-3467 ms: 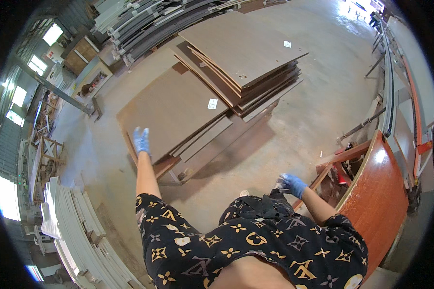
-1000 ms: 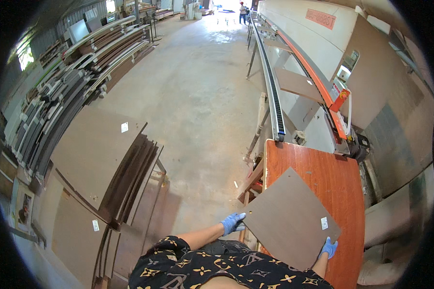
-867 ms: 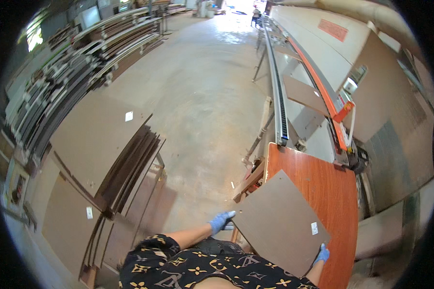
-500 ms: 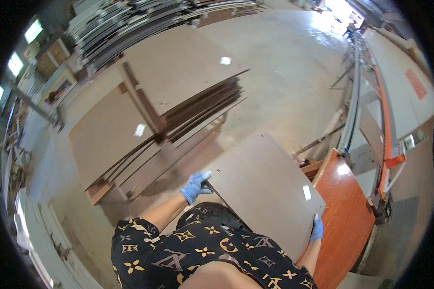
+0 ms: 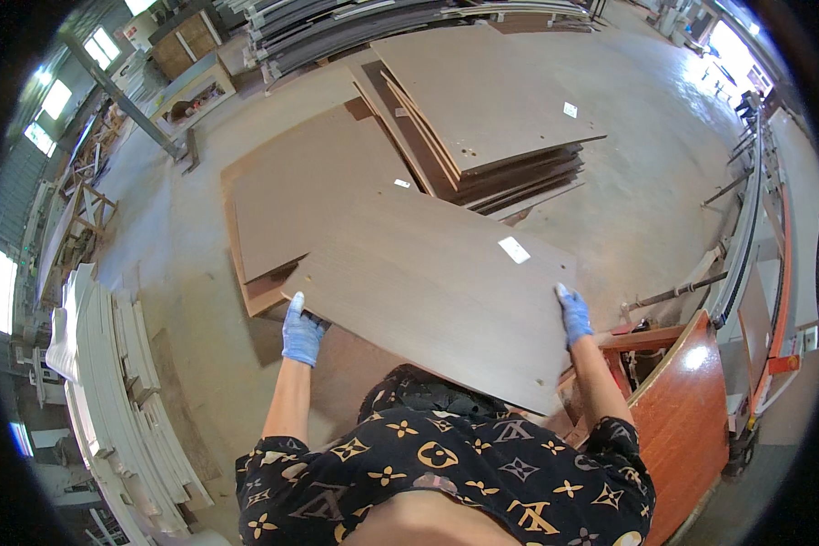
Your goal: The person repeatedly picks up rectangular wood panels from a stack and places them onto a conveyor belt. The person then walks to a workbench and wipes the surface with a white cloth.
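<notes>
Well – left hand [image 5: 302, 335] and right hand [image 5: 574, 316] hold 1 brown panel [image 5: 441, 287].

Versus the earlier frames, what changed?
Both the left hand and right hand, empty in the first frame, now hold the brown panel. From over the glossy reddish-brown tabletop a second ago, it has swung left, now overlapping the nearer panel stack in view. Unchanged: the farther panel stack stands beside the nearer one.
</notes>
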The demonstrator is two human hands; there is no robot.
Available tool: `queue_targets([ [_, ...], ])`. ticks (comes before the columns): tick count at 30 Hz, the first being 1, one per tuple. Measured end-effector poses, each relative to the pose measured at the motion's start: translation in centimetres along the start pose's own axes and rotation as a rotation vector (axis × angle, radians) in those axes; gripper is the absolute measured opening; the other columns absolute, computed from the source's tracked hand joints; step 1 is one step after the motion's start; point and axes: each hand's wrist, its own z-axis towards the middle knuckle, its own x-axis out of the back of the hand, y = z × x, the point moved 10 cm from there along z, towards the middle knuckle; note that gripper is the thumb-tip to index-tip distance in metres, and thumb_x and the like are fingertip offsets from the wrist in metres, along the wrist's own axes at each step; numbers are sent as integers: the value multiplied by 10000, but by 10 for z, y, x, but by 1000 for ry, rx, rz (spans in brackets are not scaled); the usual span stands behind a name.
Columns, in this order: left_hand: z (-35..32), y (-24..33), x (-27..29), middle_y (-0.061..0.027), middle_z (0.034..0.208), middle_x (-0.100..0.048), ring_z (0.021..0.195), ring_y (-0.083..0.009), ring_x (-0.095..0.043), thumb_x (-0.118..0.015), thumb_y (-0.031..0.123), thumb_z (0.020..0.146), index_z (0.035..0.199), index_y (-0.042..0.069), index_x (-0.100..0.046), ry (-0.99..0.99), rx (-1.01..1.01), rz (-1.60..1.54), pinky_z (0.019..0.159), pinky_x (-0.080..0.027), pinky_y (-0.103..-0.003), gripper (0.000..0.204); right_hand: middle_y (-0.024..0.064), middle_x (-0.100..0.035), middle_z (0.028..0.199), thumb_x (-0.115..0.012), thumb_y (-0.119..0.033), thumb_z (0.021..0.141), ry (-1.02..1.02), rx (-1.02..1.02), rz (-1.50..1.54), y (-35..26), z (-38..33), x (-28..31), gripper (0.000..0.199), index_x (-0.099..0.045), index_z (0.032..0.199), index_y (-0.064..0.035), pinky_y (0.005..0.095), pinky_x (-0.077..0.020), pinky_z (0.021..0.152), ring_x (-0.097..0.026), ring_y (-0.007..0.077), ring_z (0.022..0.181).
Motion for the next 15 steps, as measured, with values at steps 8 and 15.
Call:
queue_targets([
  [8,42,45,-47,-22,1112,-526,984,-203,-527,-529,289,828,1177,140,-450,-304,-141,-50,809,-463,-330,388,50,-515,888,-647,-323,763,76,-64,296,2,-39,-229,437,-470,1040,-34,296,-428,652,-475,138,720],
  [15,79,85,-70,-34,1246,-456,1121,-193,-435,-510,299,855,1302,191,-356,-203,-393,246,919,-361,-338,485,23,-601,963,-598,-283,815,-556,-192,450,-26,-66,-259,372,-472,1132,-134,285,-486,618,-602,146,761],
])
